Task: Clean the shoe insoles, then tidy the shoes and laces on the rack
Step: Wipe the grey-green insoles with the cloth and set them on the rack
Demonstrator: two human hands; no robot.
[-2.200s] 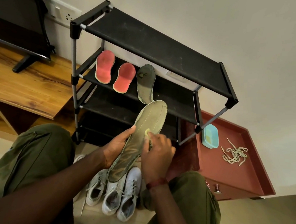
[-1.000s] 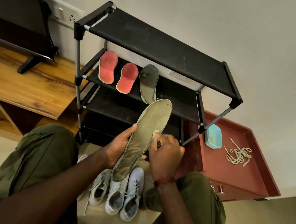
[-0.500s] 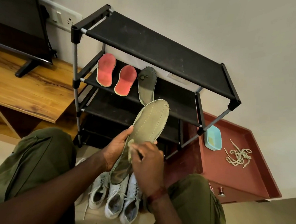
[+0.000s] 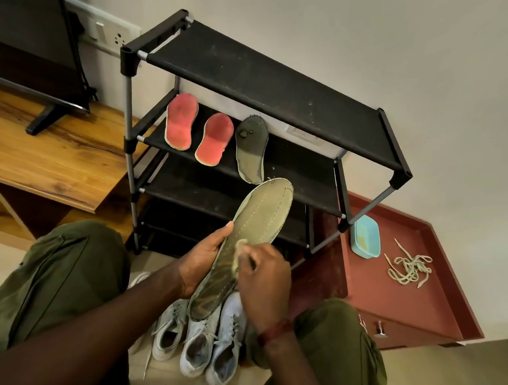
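My left hand (image 4: 201, 258) grips a long olive-green insole (image 4: 257, 218) by its left edge, holding it tilted in front of the black shoe rack (image 4: 258, 74). My right hand (image 4: 263, 283) pinches a small pale cloth or brush (image 4: 240, 246) against the insole's middle. Two red insoles (image 4: 181, 125) (image 4: 215, 143) and a dark grey insole (image 4: 252, 149) lie on the rack's second shelf. Pale sneakers (image 4: 201, 339) stand on the floor below my hands. Loose laces (image 4: 408, 268) lie on the red cabinet top.
A turquoise dish (image 4: 364, 236) sits on the red cabinet (image 4: 399, 302) right of the rack. A wooden TV bench (image 4: 48, 156) with a screen stands to the left. My knees in green trousers flank the sneakers. The wall is close behind the rack.
My right hand has slid down the insole from near its upper middle toward the lower middle, rubbing it. The left hand keeps its grip; the view shifted slightly.
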